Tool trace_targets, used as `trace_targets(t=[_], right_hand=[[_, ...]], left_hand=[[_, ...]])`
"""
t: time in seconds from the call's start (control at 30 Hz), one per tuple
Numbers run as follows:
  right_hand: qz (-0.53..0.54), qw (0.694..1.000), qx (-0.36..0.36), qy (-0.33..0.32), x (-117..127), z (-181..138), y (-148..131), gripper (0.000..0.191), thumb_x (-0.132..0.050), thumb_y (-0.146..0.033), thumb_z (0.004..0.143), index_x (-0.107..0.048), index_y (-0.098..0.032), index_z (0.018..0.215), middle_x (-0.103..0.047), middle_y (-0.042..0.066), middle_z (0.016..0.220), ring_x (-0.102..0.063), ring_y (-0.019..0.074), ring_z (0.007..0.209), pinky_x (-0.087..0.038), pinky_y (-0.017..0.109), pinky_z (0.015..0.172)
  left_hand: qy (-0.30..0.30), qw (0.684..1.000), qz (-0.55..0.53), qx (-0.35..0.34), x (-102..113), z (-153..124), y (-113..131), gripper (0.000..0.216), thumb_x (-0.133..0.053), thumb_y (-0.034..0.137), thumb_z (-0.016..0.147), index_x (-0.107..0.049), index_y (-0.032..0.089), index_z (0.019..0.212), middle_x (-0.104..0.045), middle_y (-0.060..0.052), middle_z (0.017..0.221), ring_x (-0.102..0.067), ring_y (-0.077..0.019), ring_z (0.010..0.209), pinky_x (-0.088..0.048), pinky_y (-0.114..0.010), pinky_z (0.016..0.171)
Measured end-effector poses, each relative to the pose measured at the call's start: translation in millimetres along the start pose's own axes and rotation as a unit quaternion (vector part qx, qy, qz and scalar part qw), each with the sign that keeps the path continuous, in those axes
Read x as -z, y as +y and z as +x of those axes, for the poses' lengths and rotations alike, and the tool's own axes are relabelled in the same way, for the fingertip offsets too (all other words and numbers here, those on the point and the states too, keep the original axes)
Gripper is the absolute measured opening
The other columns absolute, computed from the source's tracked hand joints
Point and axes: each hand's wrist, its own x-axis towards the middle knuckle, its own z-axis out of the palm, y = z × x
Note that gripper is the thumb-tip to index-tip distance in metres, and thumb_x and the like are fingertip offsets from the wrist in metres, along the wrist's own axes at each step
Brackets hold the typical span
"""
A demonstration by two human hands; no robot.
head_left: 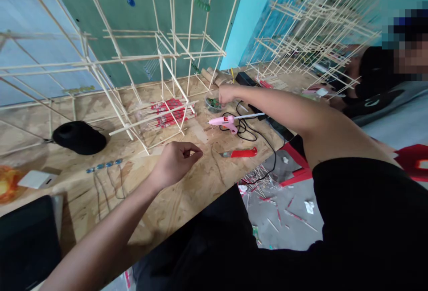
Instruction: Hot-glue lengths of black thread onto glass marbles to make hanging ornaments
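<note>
My left hand hovers over the front of the wooden board table, thumb and fingertips pinched together. Whatever sits in that pinch is too small to make out. Stretched far forward, my right hand has its fingers bent down at a small clear bowl of green beads; its fingertips are partly hidden. A pink glue gun with a glue stick in its back lies just this side of the bowl. Nearer to me is a red utility knife. Blue beads on strings lie left of my left hand.
A frame of thin wooden sticks stands behind my hands, with red-and-white packets beneath. A black cap-like object and a dark tablet are at left. A black cable hangs over the edge. Another person is at right.
</note>
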Motion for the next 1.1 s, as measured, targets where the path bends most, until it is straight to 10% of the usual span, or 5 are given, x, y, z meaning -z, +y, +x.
trace_targets(t=[0.43, 0.57, 0.83, 1.1], right_hand=[[0.212, 0.972, 0.015, 0.097, 35, -51, 18, 0.026, -0.088, -0.036, 0.086, -0.088, -0.017, 0.104, -0.085, 0.008, 0.093, -0.079, 0.0275, 0.092, -0.065, 0.043, 0.089], [0.533, 0.802, 0.152, 0.222, 37, -117, -13, 0.035, -0.097, -0.039, 0.077, -0.085, -0.022, 0.105, -0.086, 0.007, 0.099, -0.082, 0.0256, 0.094, -0.071, 0.048, 0.092], [0.758, 0.547, 0.265, 0.237, 3, -212, -123, 0.032, -0.104, -0.031, 0.078, -0.09, -0.023, 0.105, -0.088, 0.006, 0.101, -0.083, 0.0159, 0.077, -0.064, 0.02, 0.056], [0.816, 0.476, 0.269, 0.186, 8, -215, -157, 0.028, -0.104, -0.032, 0.081, -0.089, -0.022, 0.102, -0.088, 0.004, 0.097, -0.084, 0.0131, 0.079, -0.067, 0.017, 0.067]], left_hand=[[-0.008, 1.0, -0.008, -0.001, 0, -5, 5, 0.025, -0.072, 0.037, 0.091, -0.087, 0.017, 0.086, -0.051, 0.002, 0.06, -0.037, -0.0106, 0.057, -0.024, -0.028, 0.055], [0.001, 0.998, -0.062, -0.025, 4, -10, 12, 0.023, -0.073, 0.035, 0.091, -0.086, 0.017, 0.085, -0.054, 0.001, 0.059, -0.037, -0.0103, 0.055, -0.027, -0.028, 0.054], [0.08, 0.98, -0.148, -0.105, 16, -30, 33, 0.02, -0.083, 0.035, 0.09, -0.089, 0.017, 0.087, -0.061, -0.001, 0.057, -0.034, -0.0079, 0.051, -0.023, -0.024, 0.048], [0.199, 0.953, -0.162, -0.164, 28, -42, 43, 0.013, -0.092, 0.032, 0.087, -0.091, 0.019, 0.083, -0.054, 0.003, 0.053, -0.031, -0.0059, 0.049, -0.021, -0.024, 0.047]])
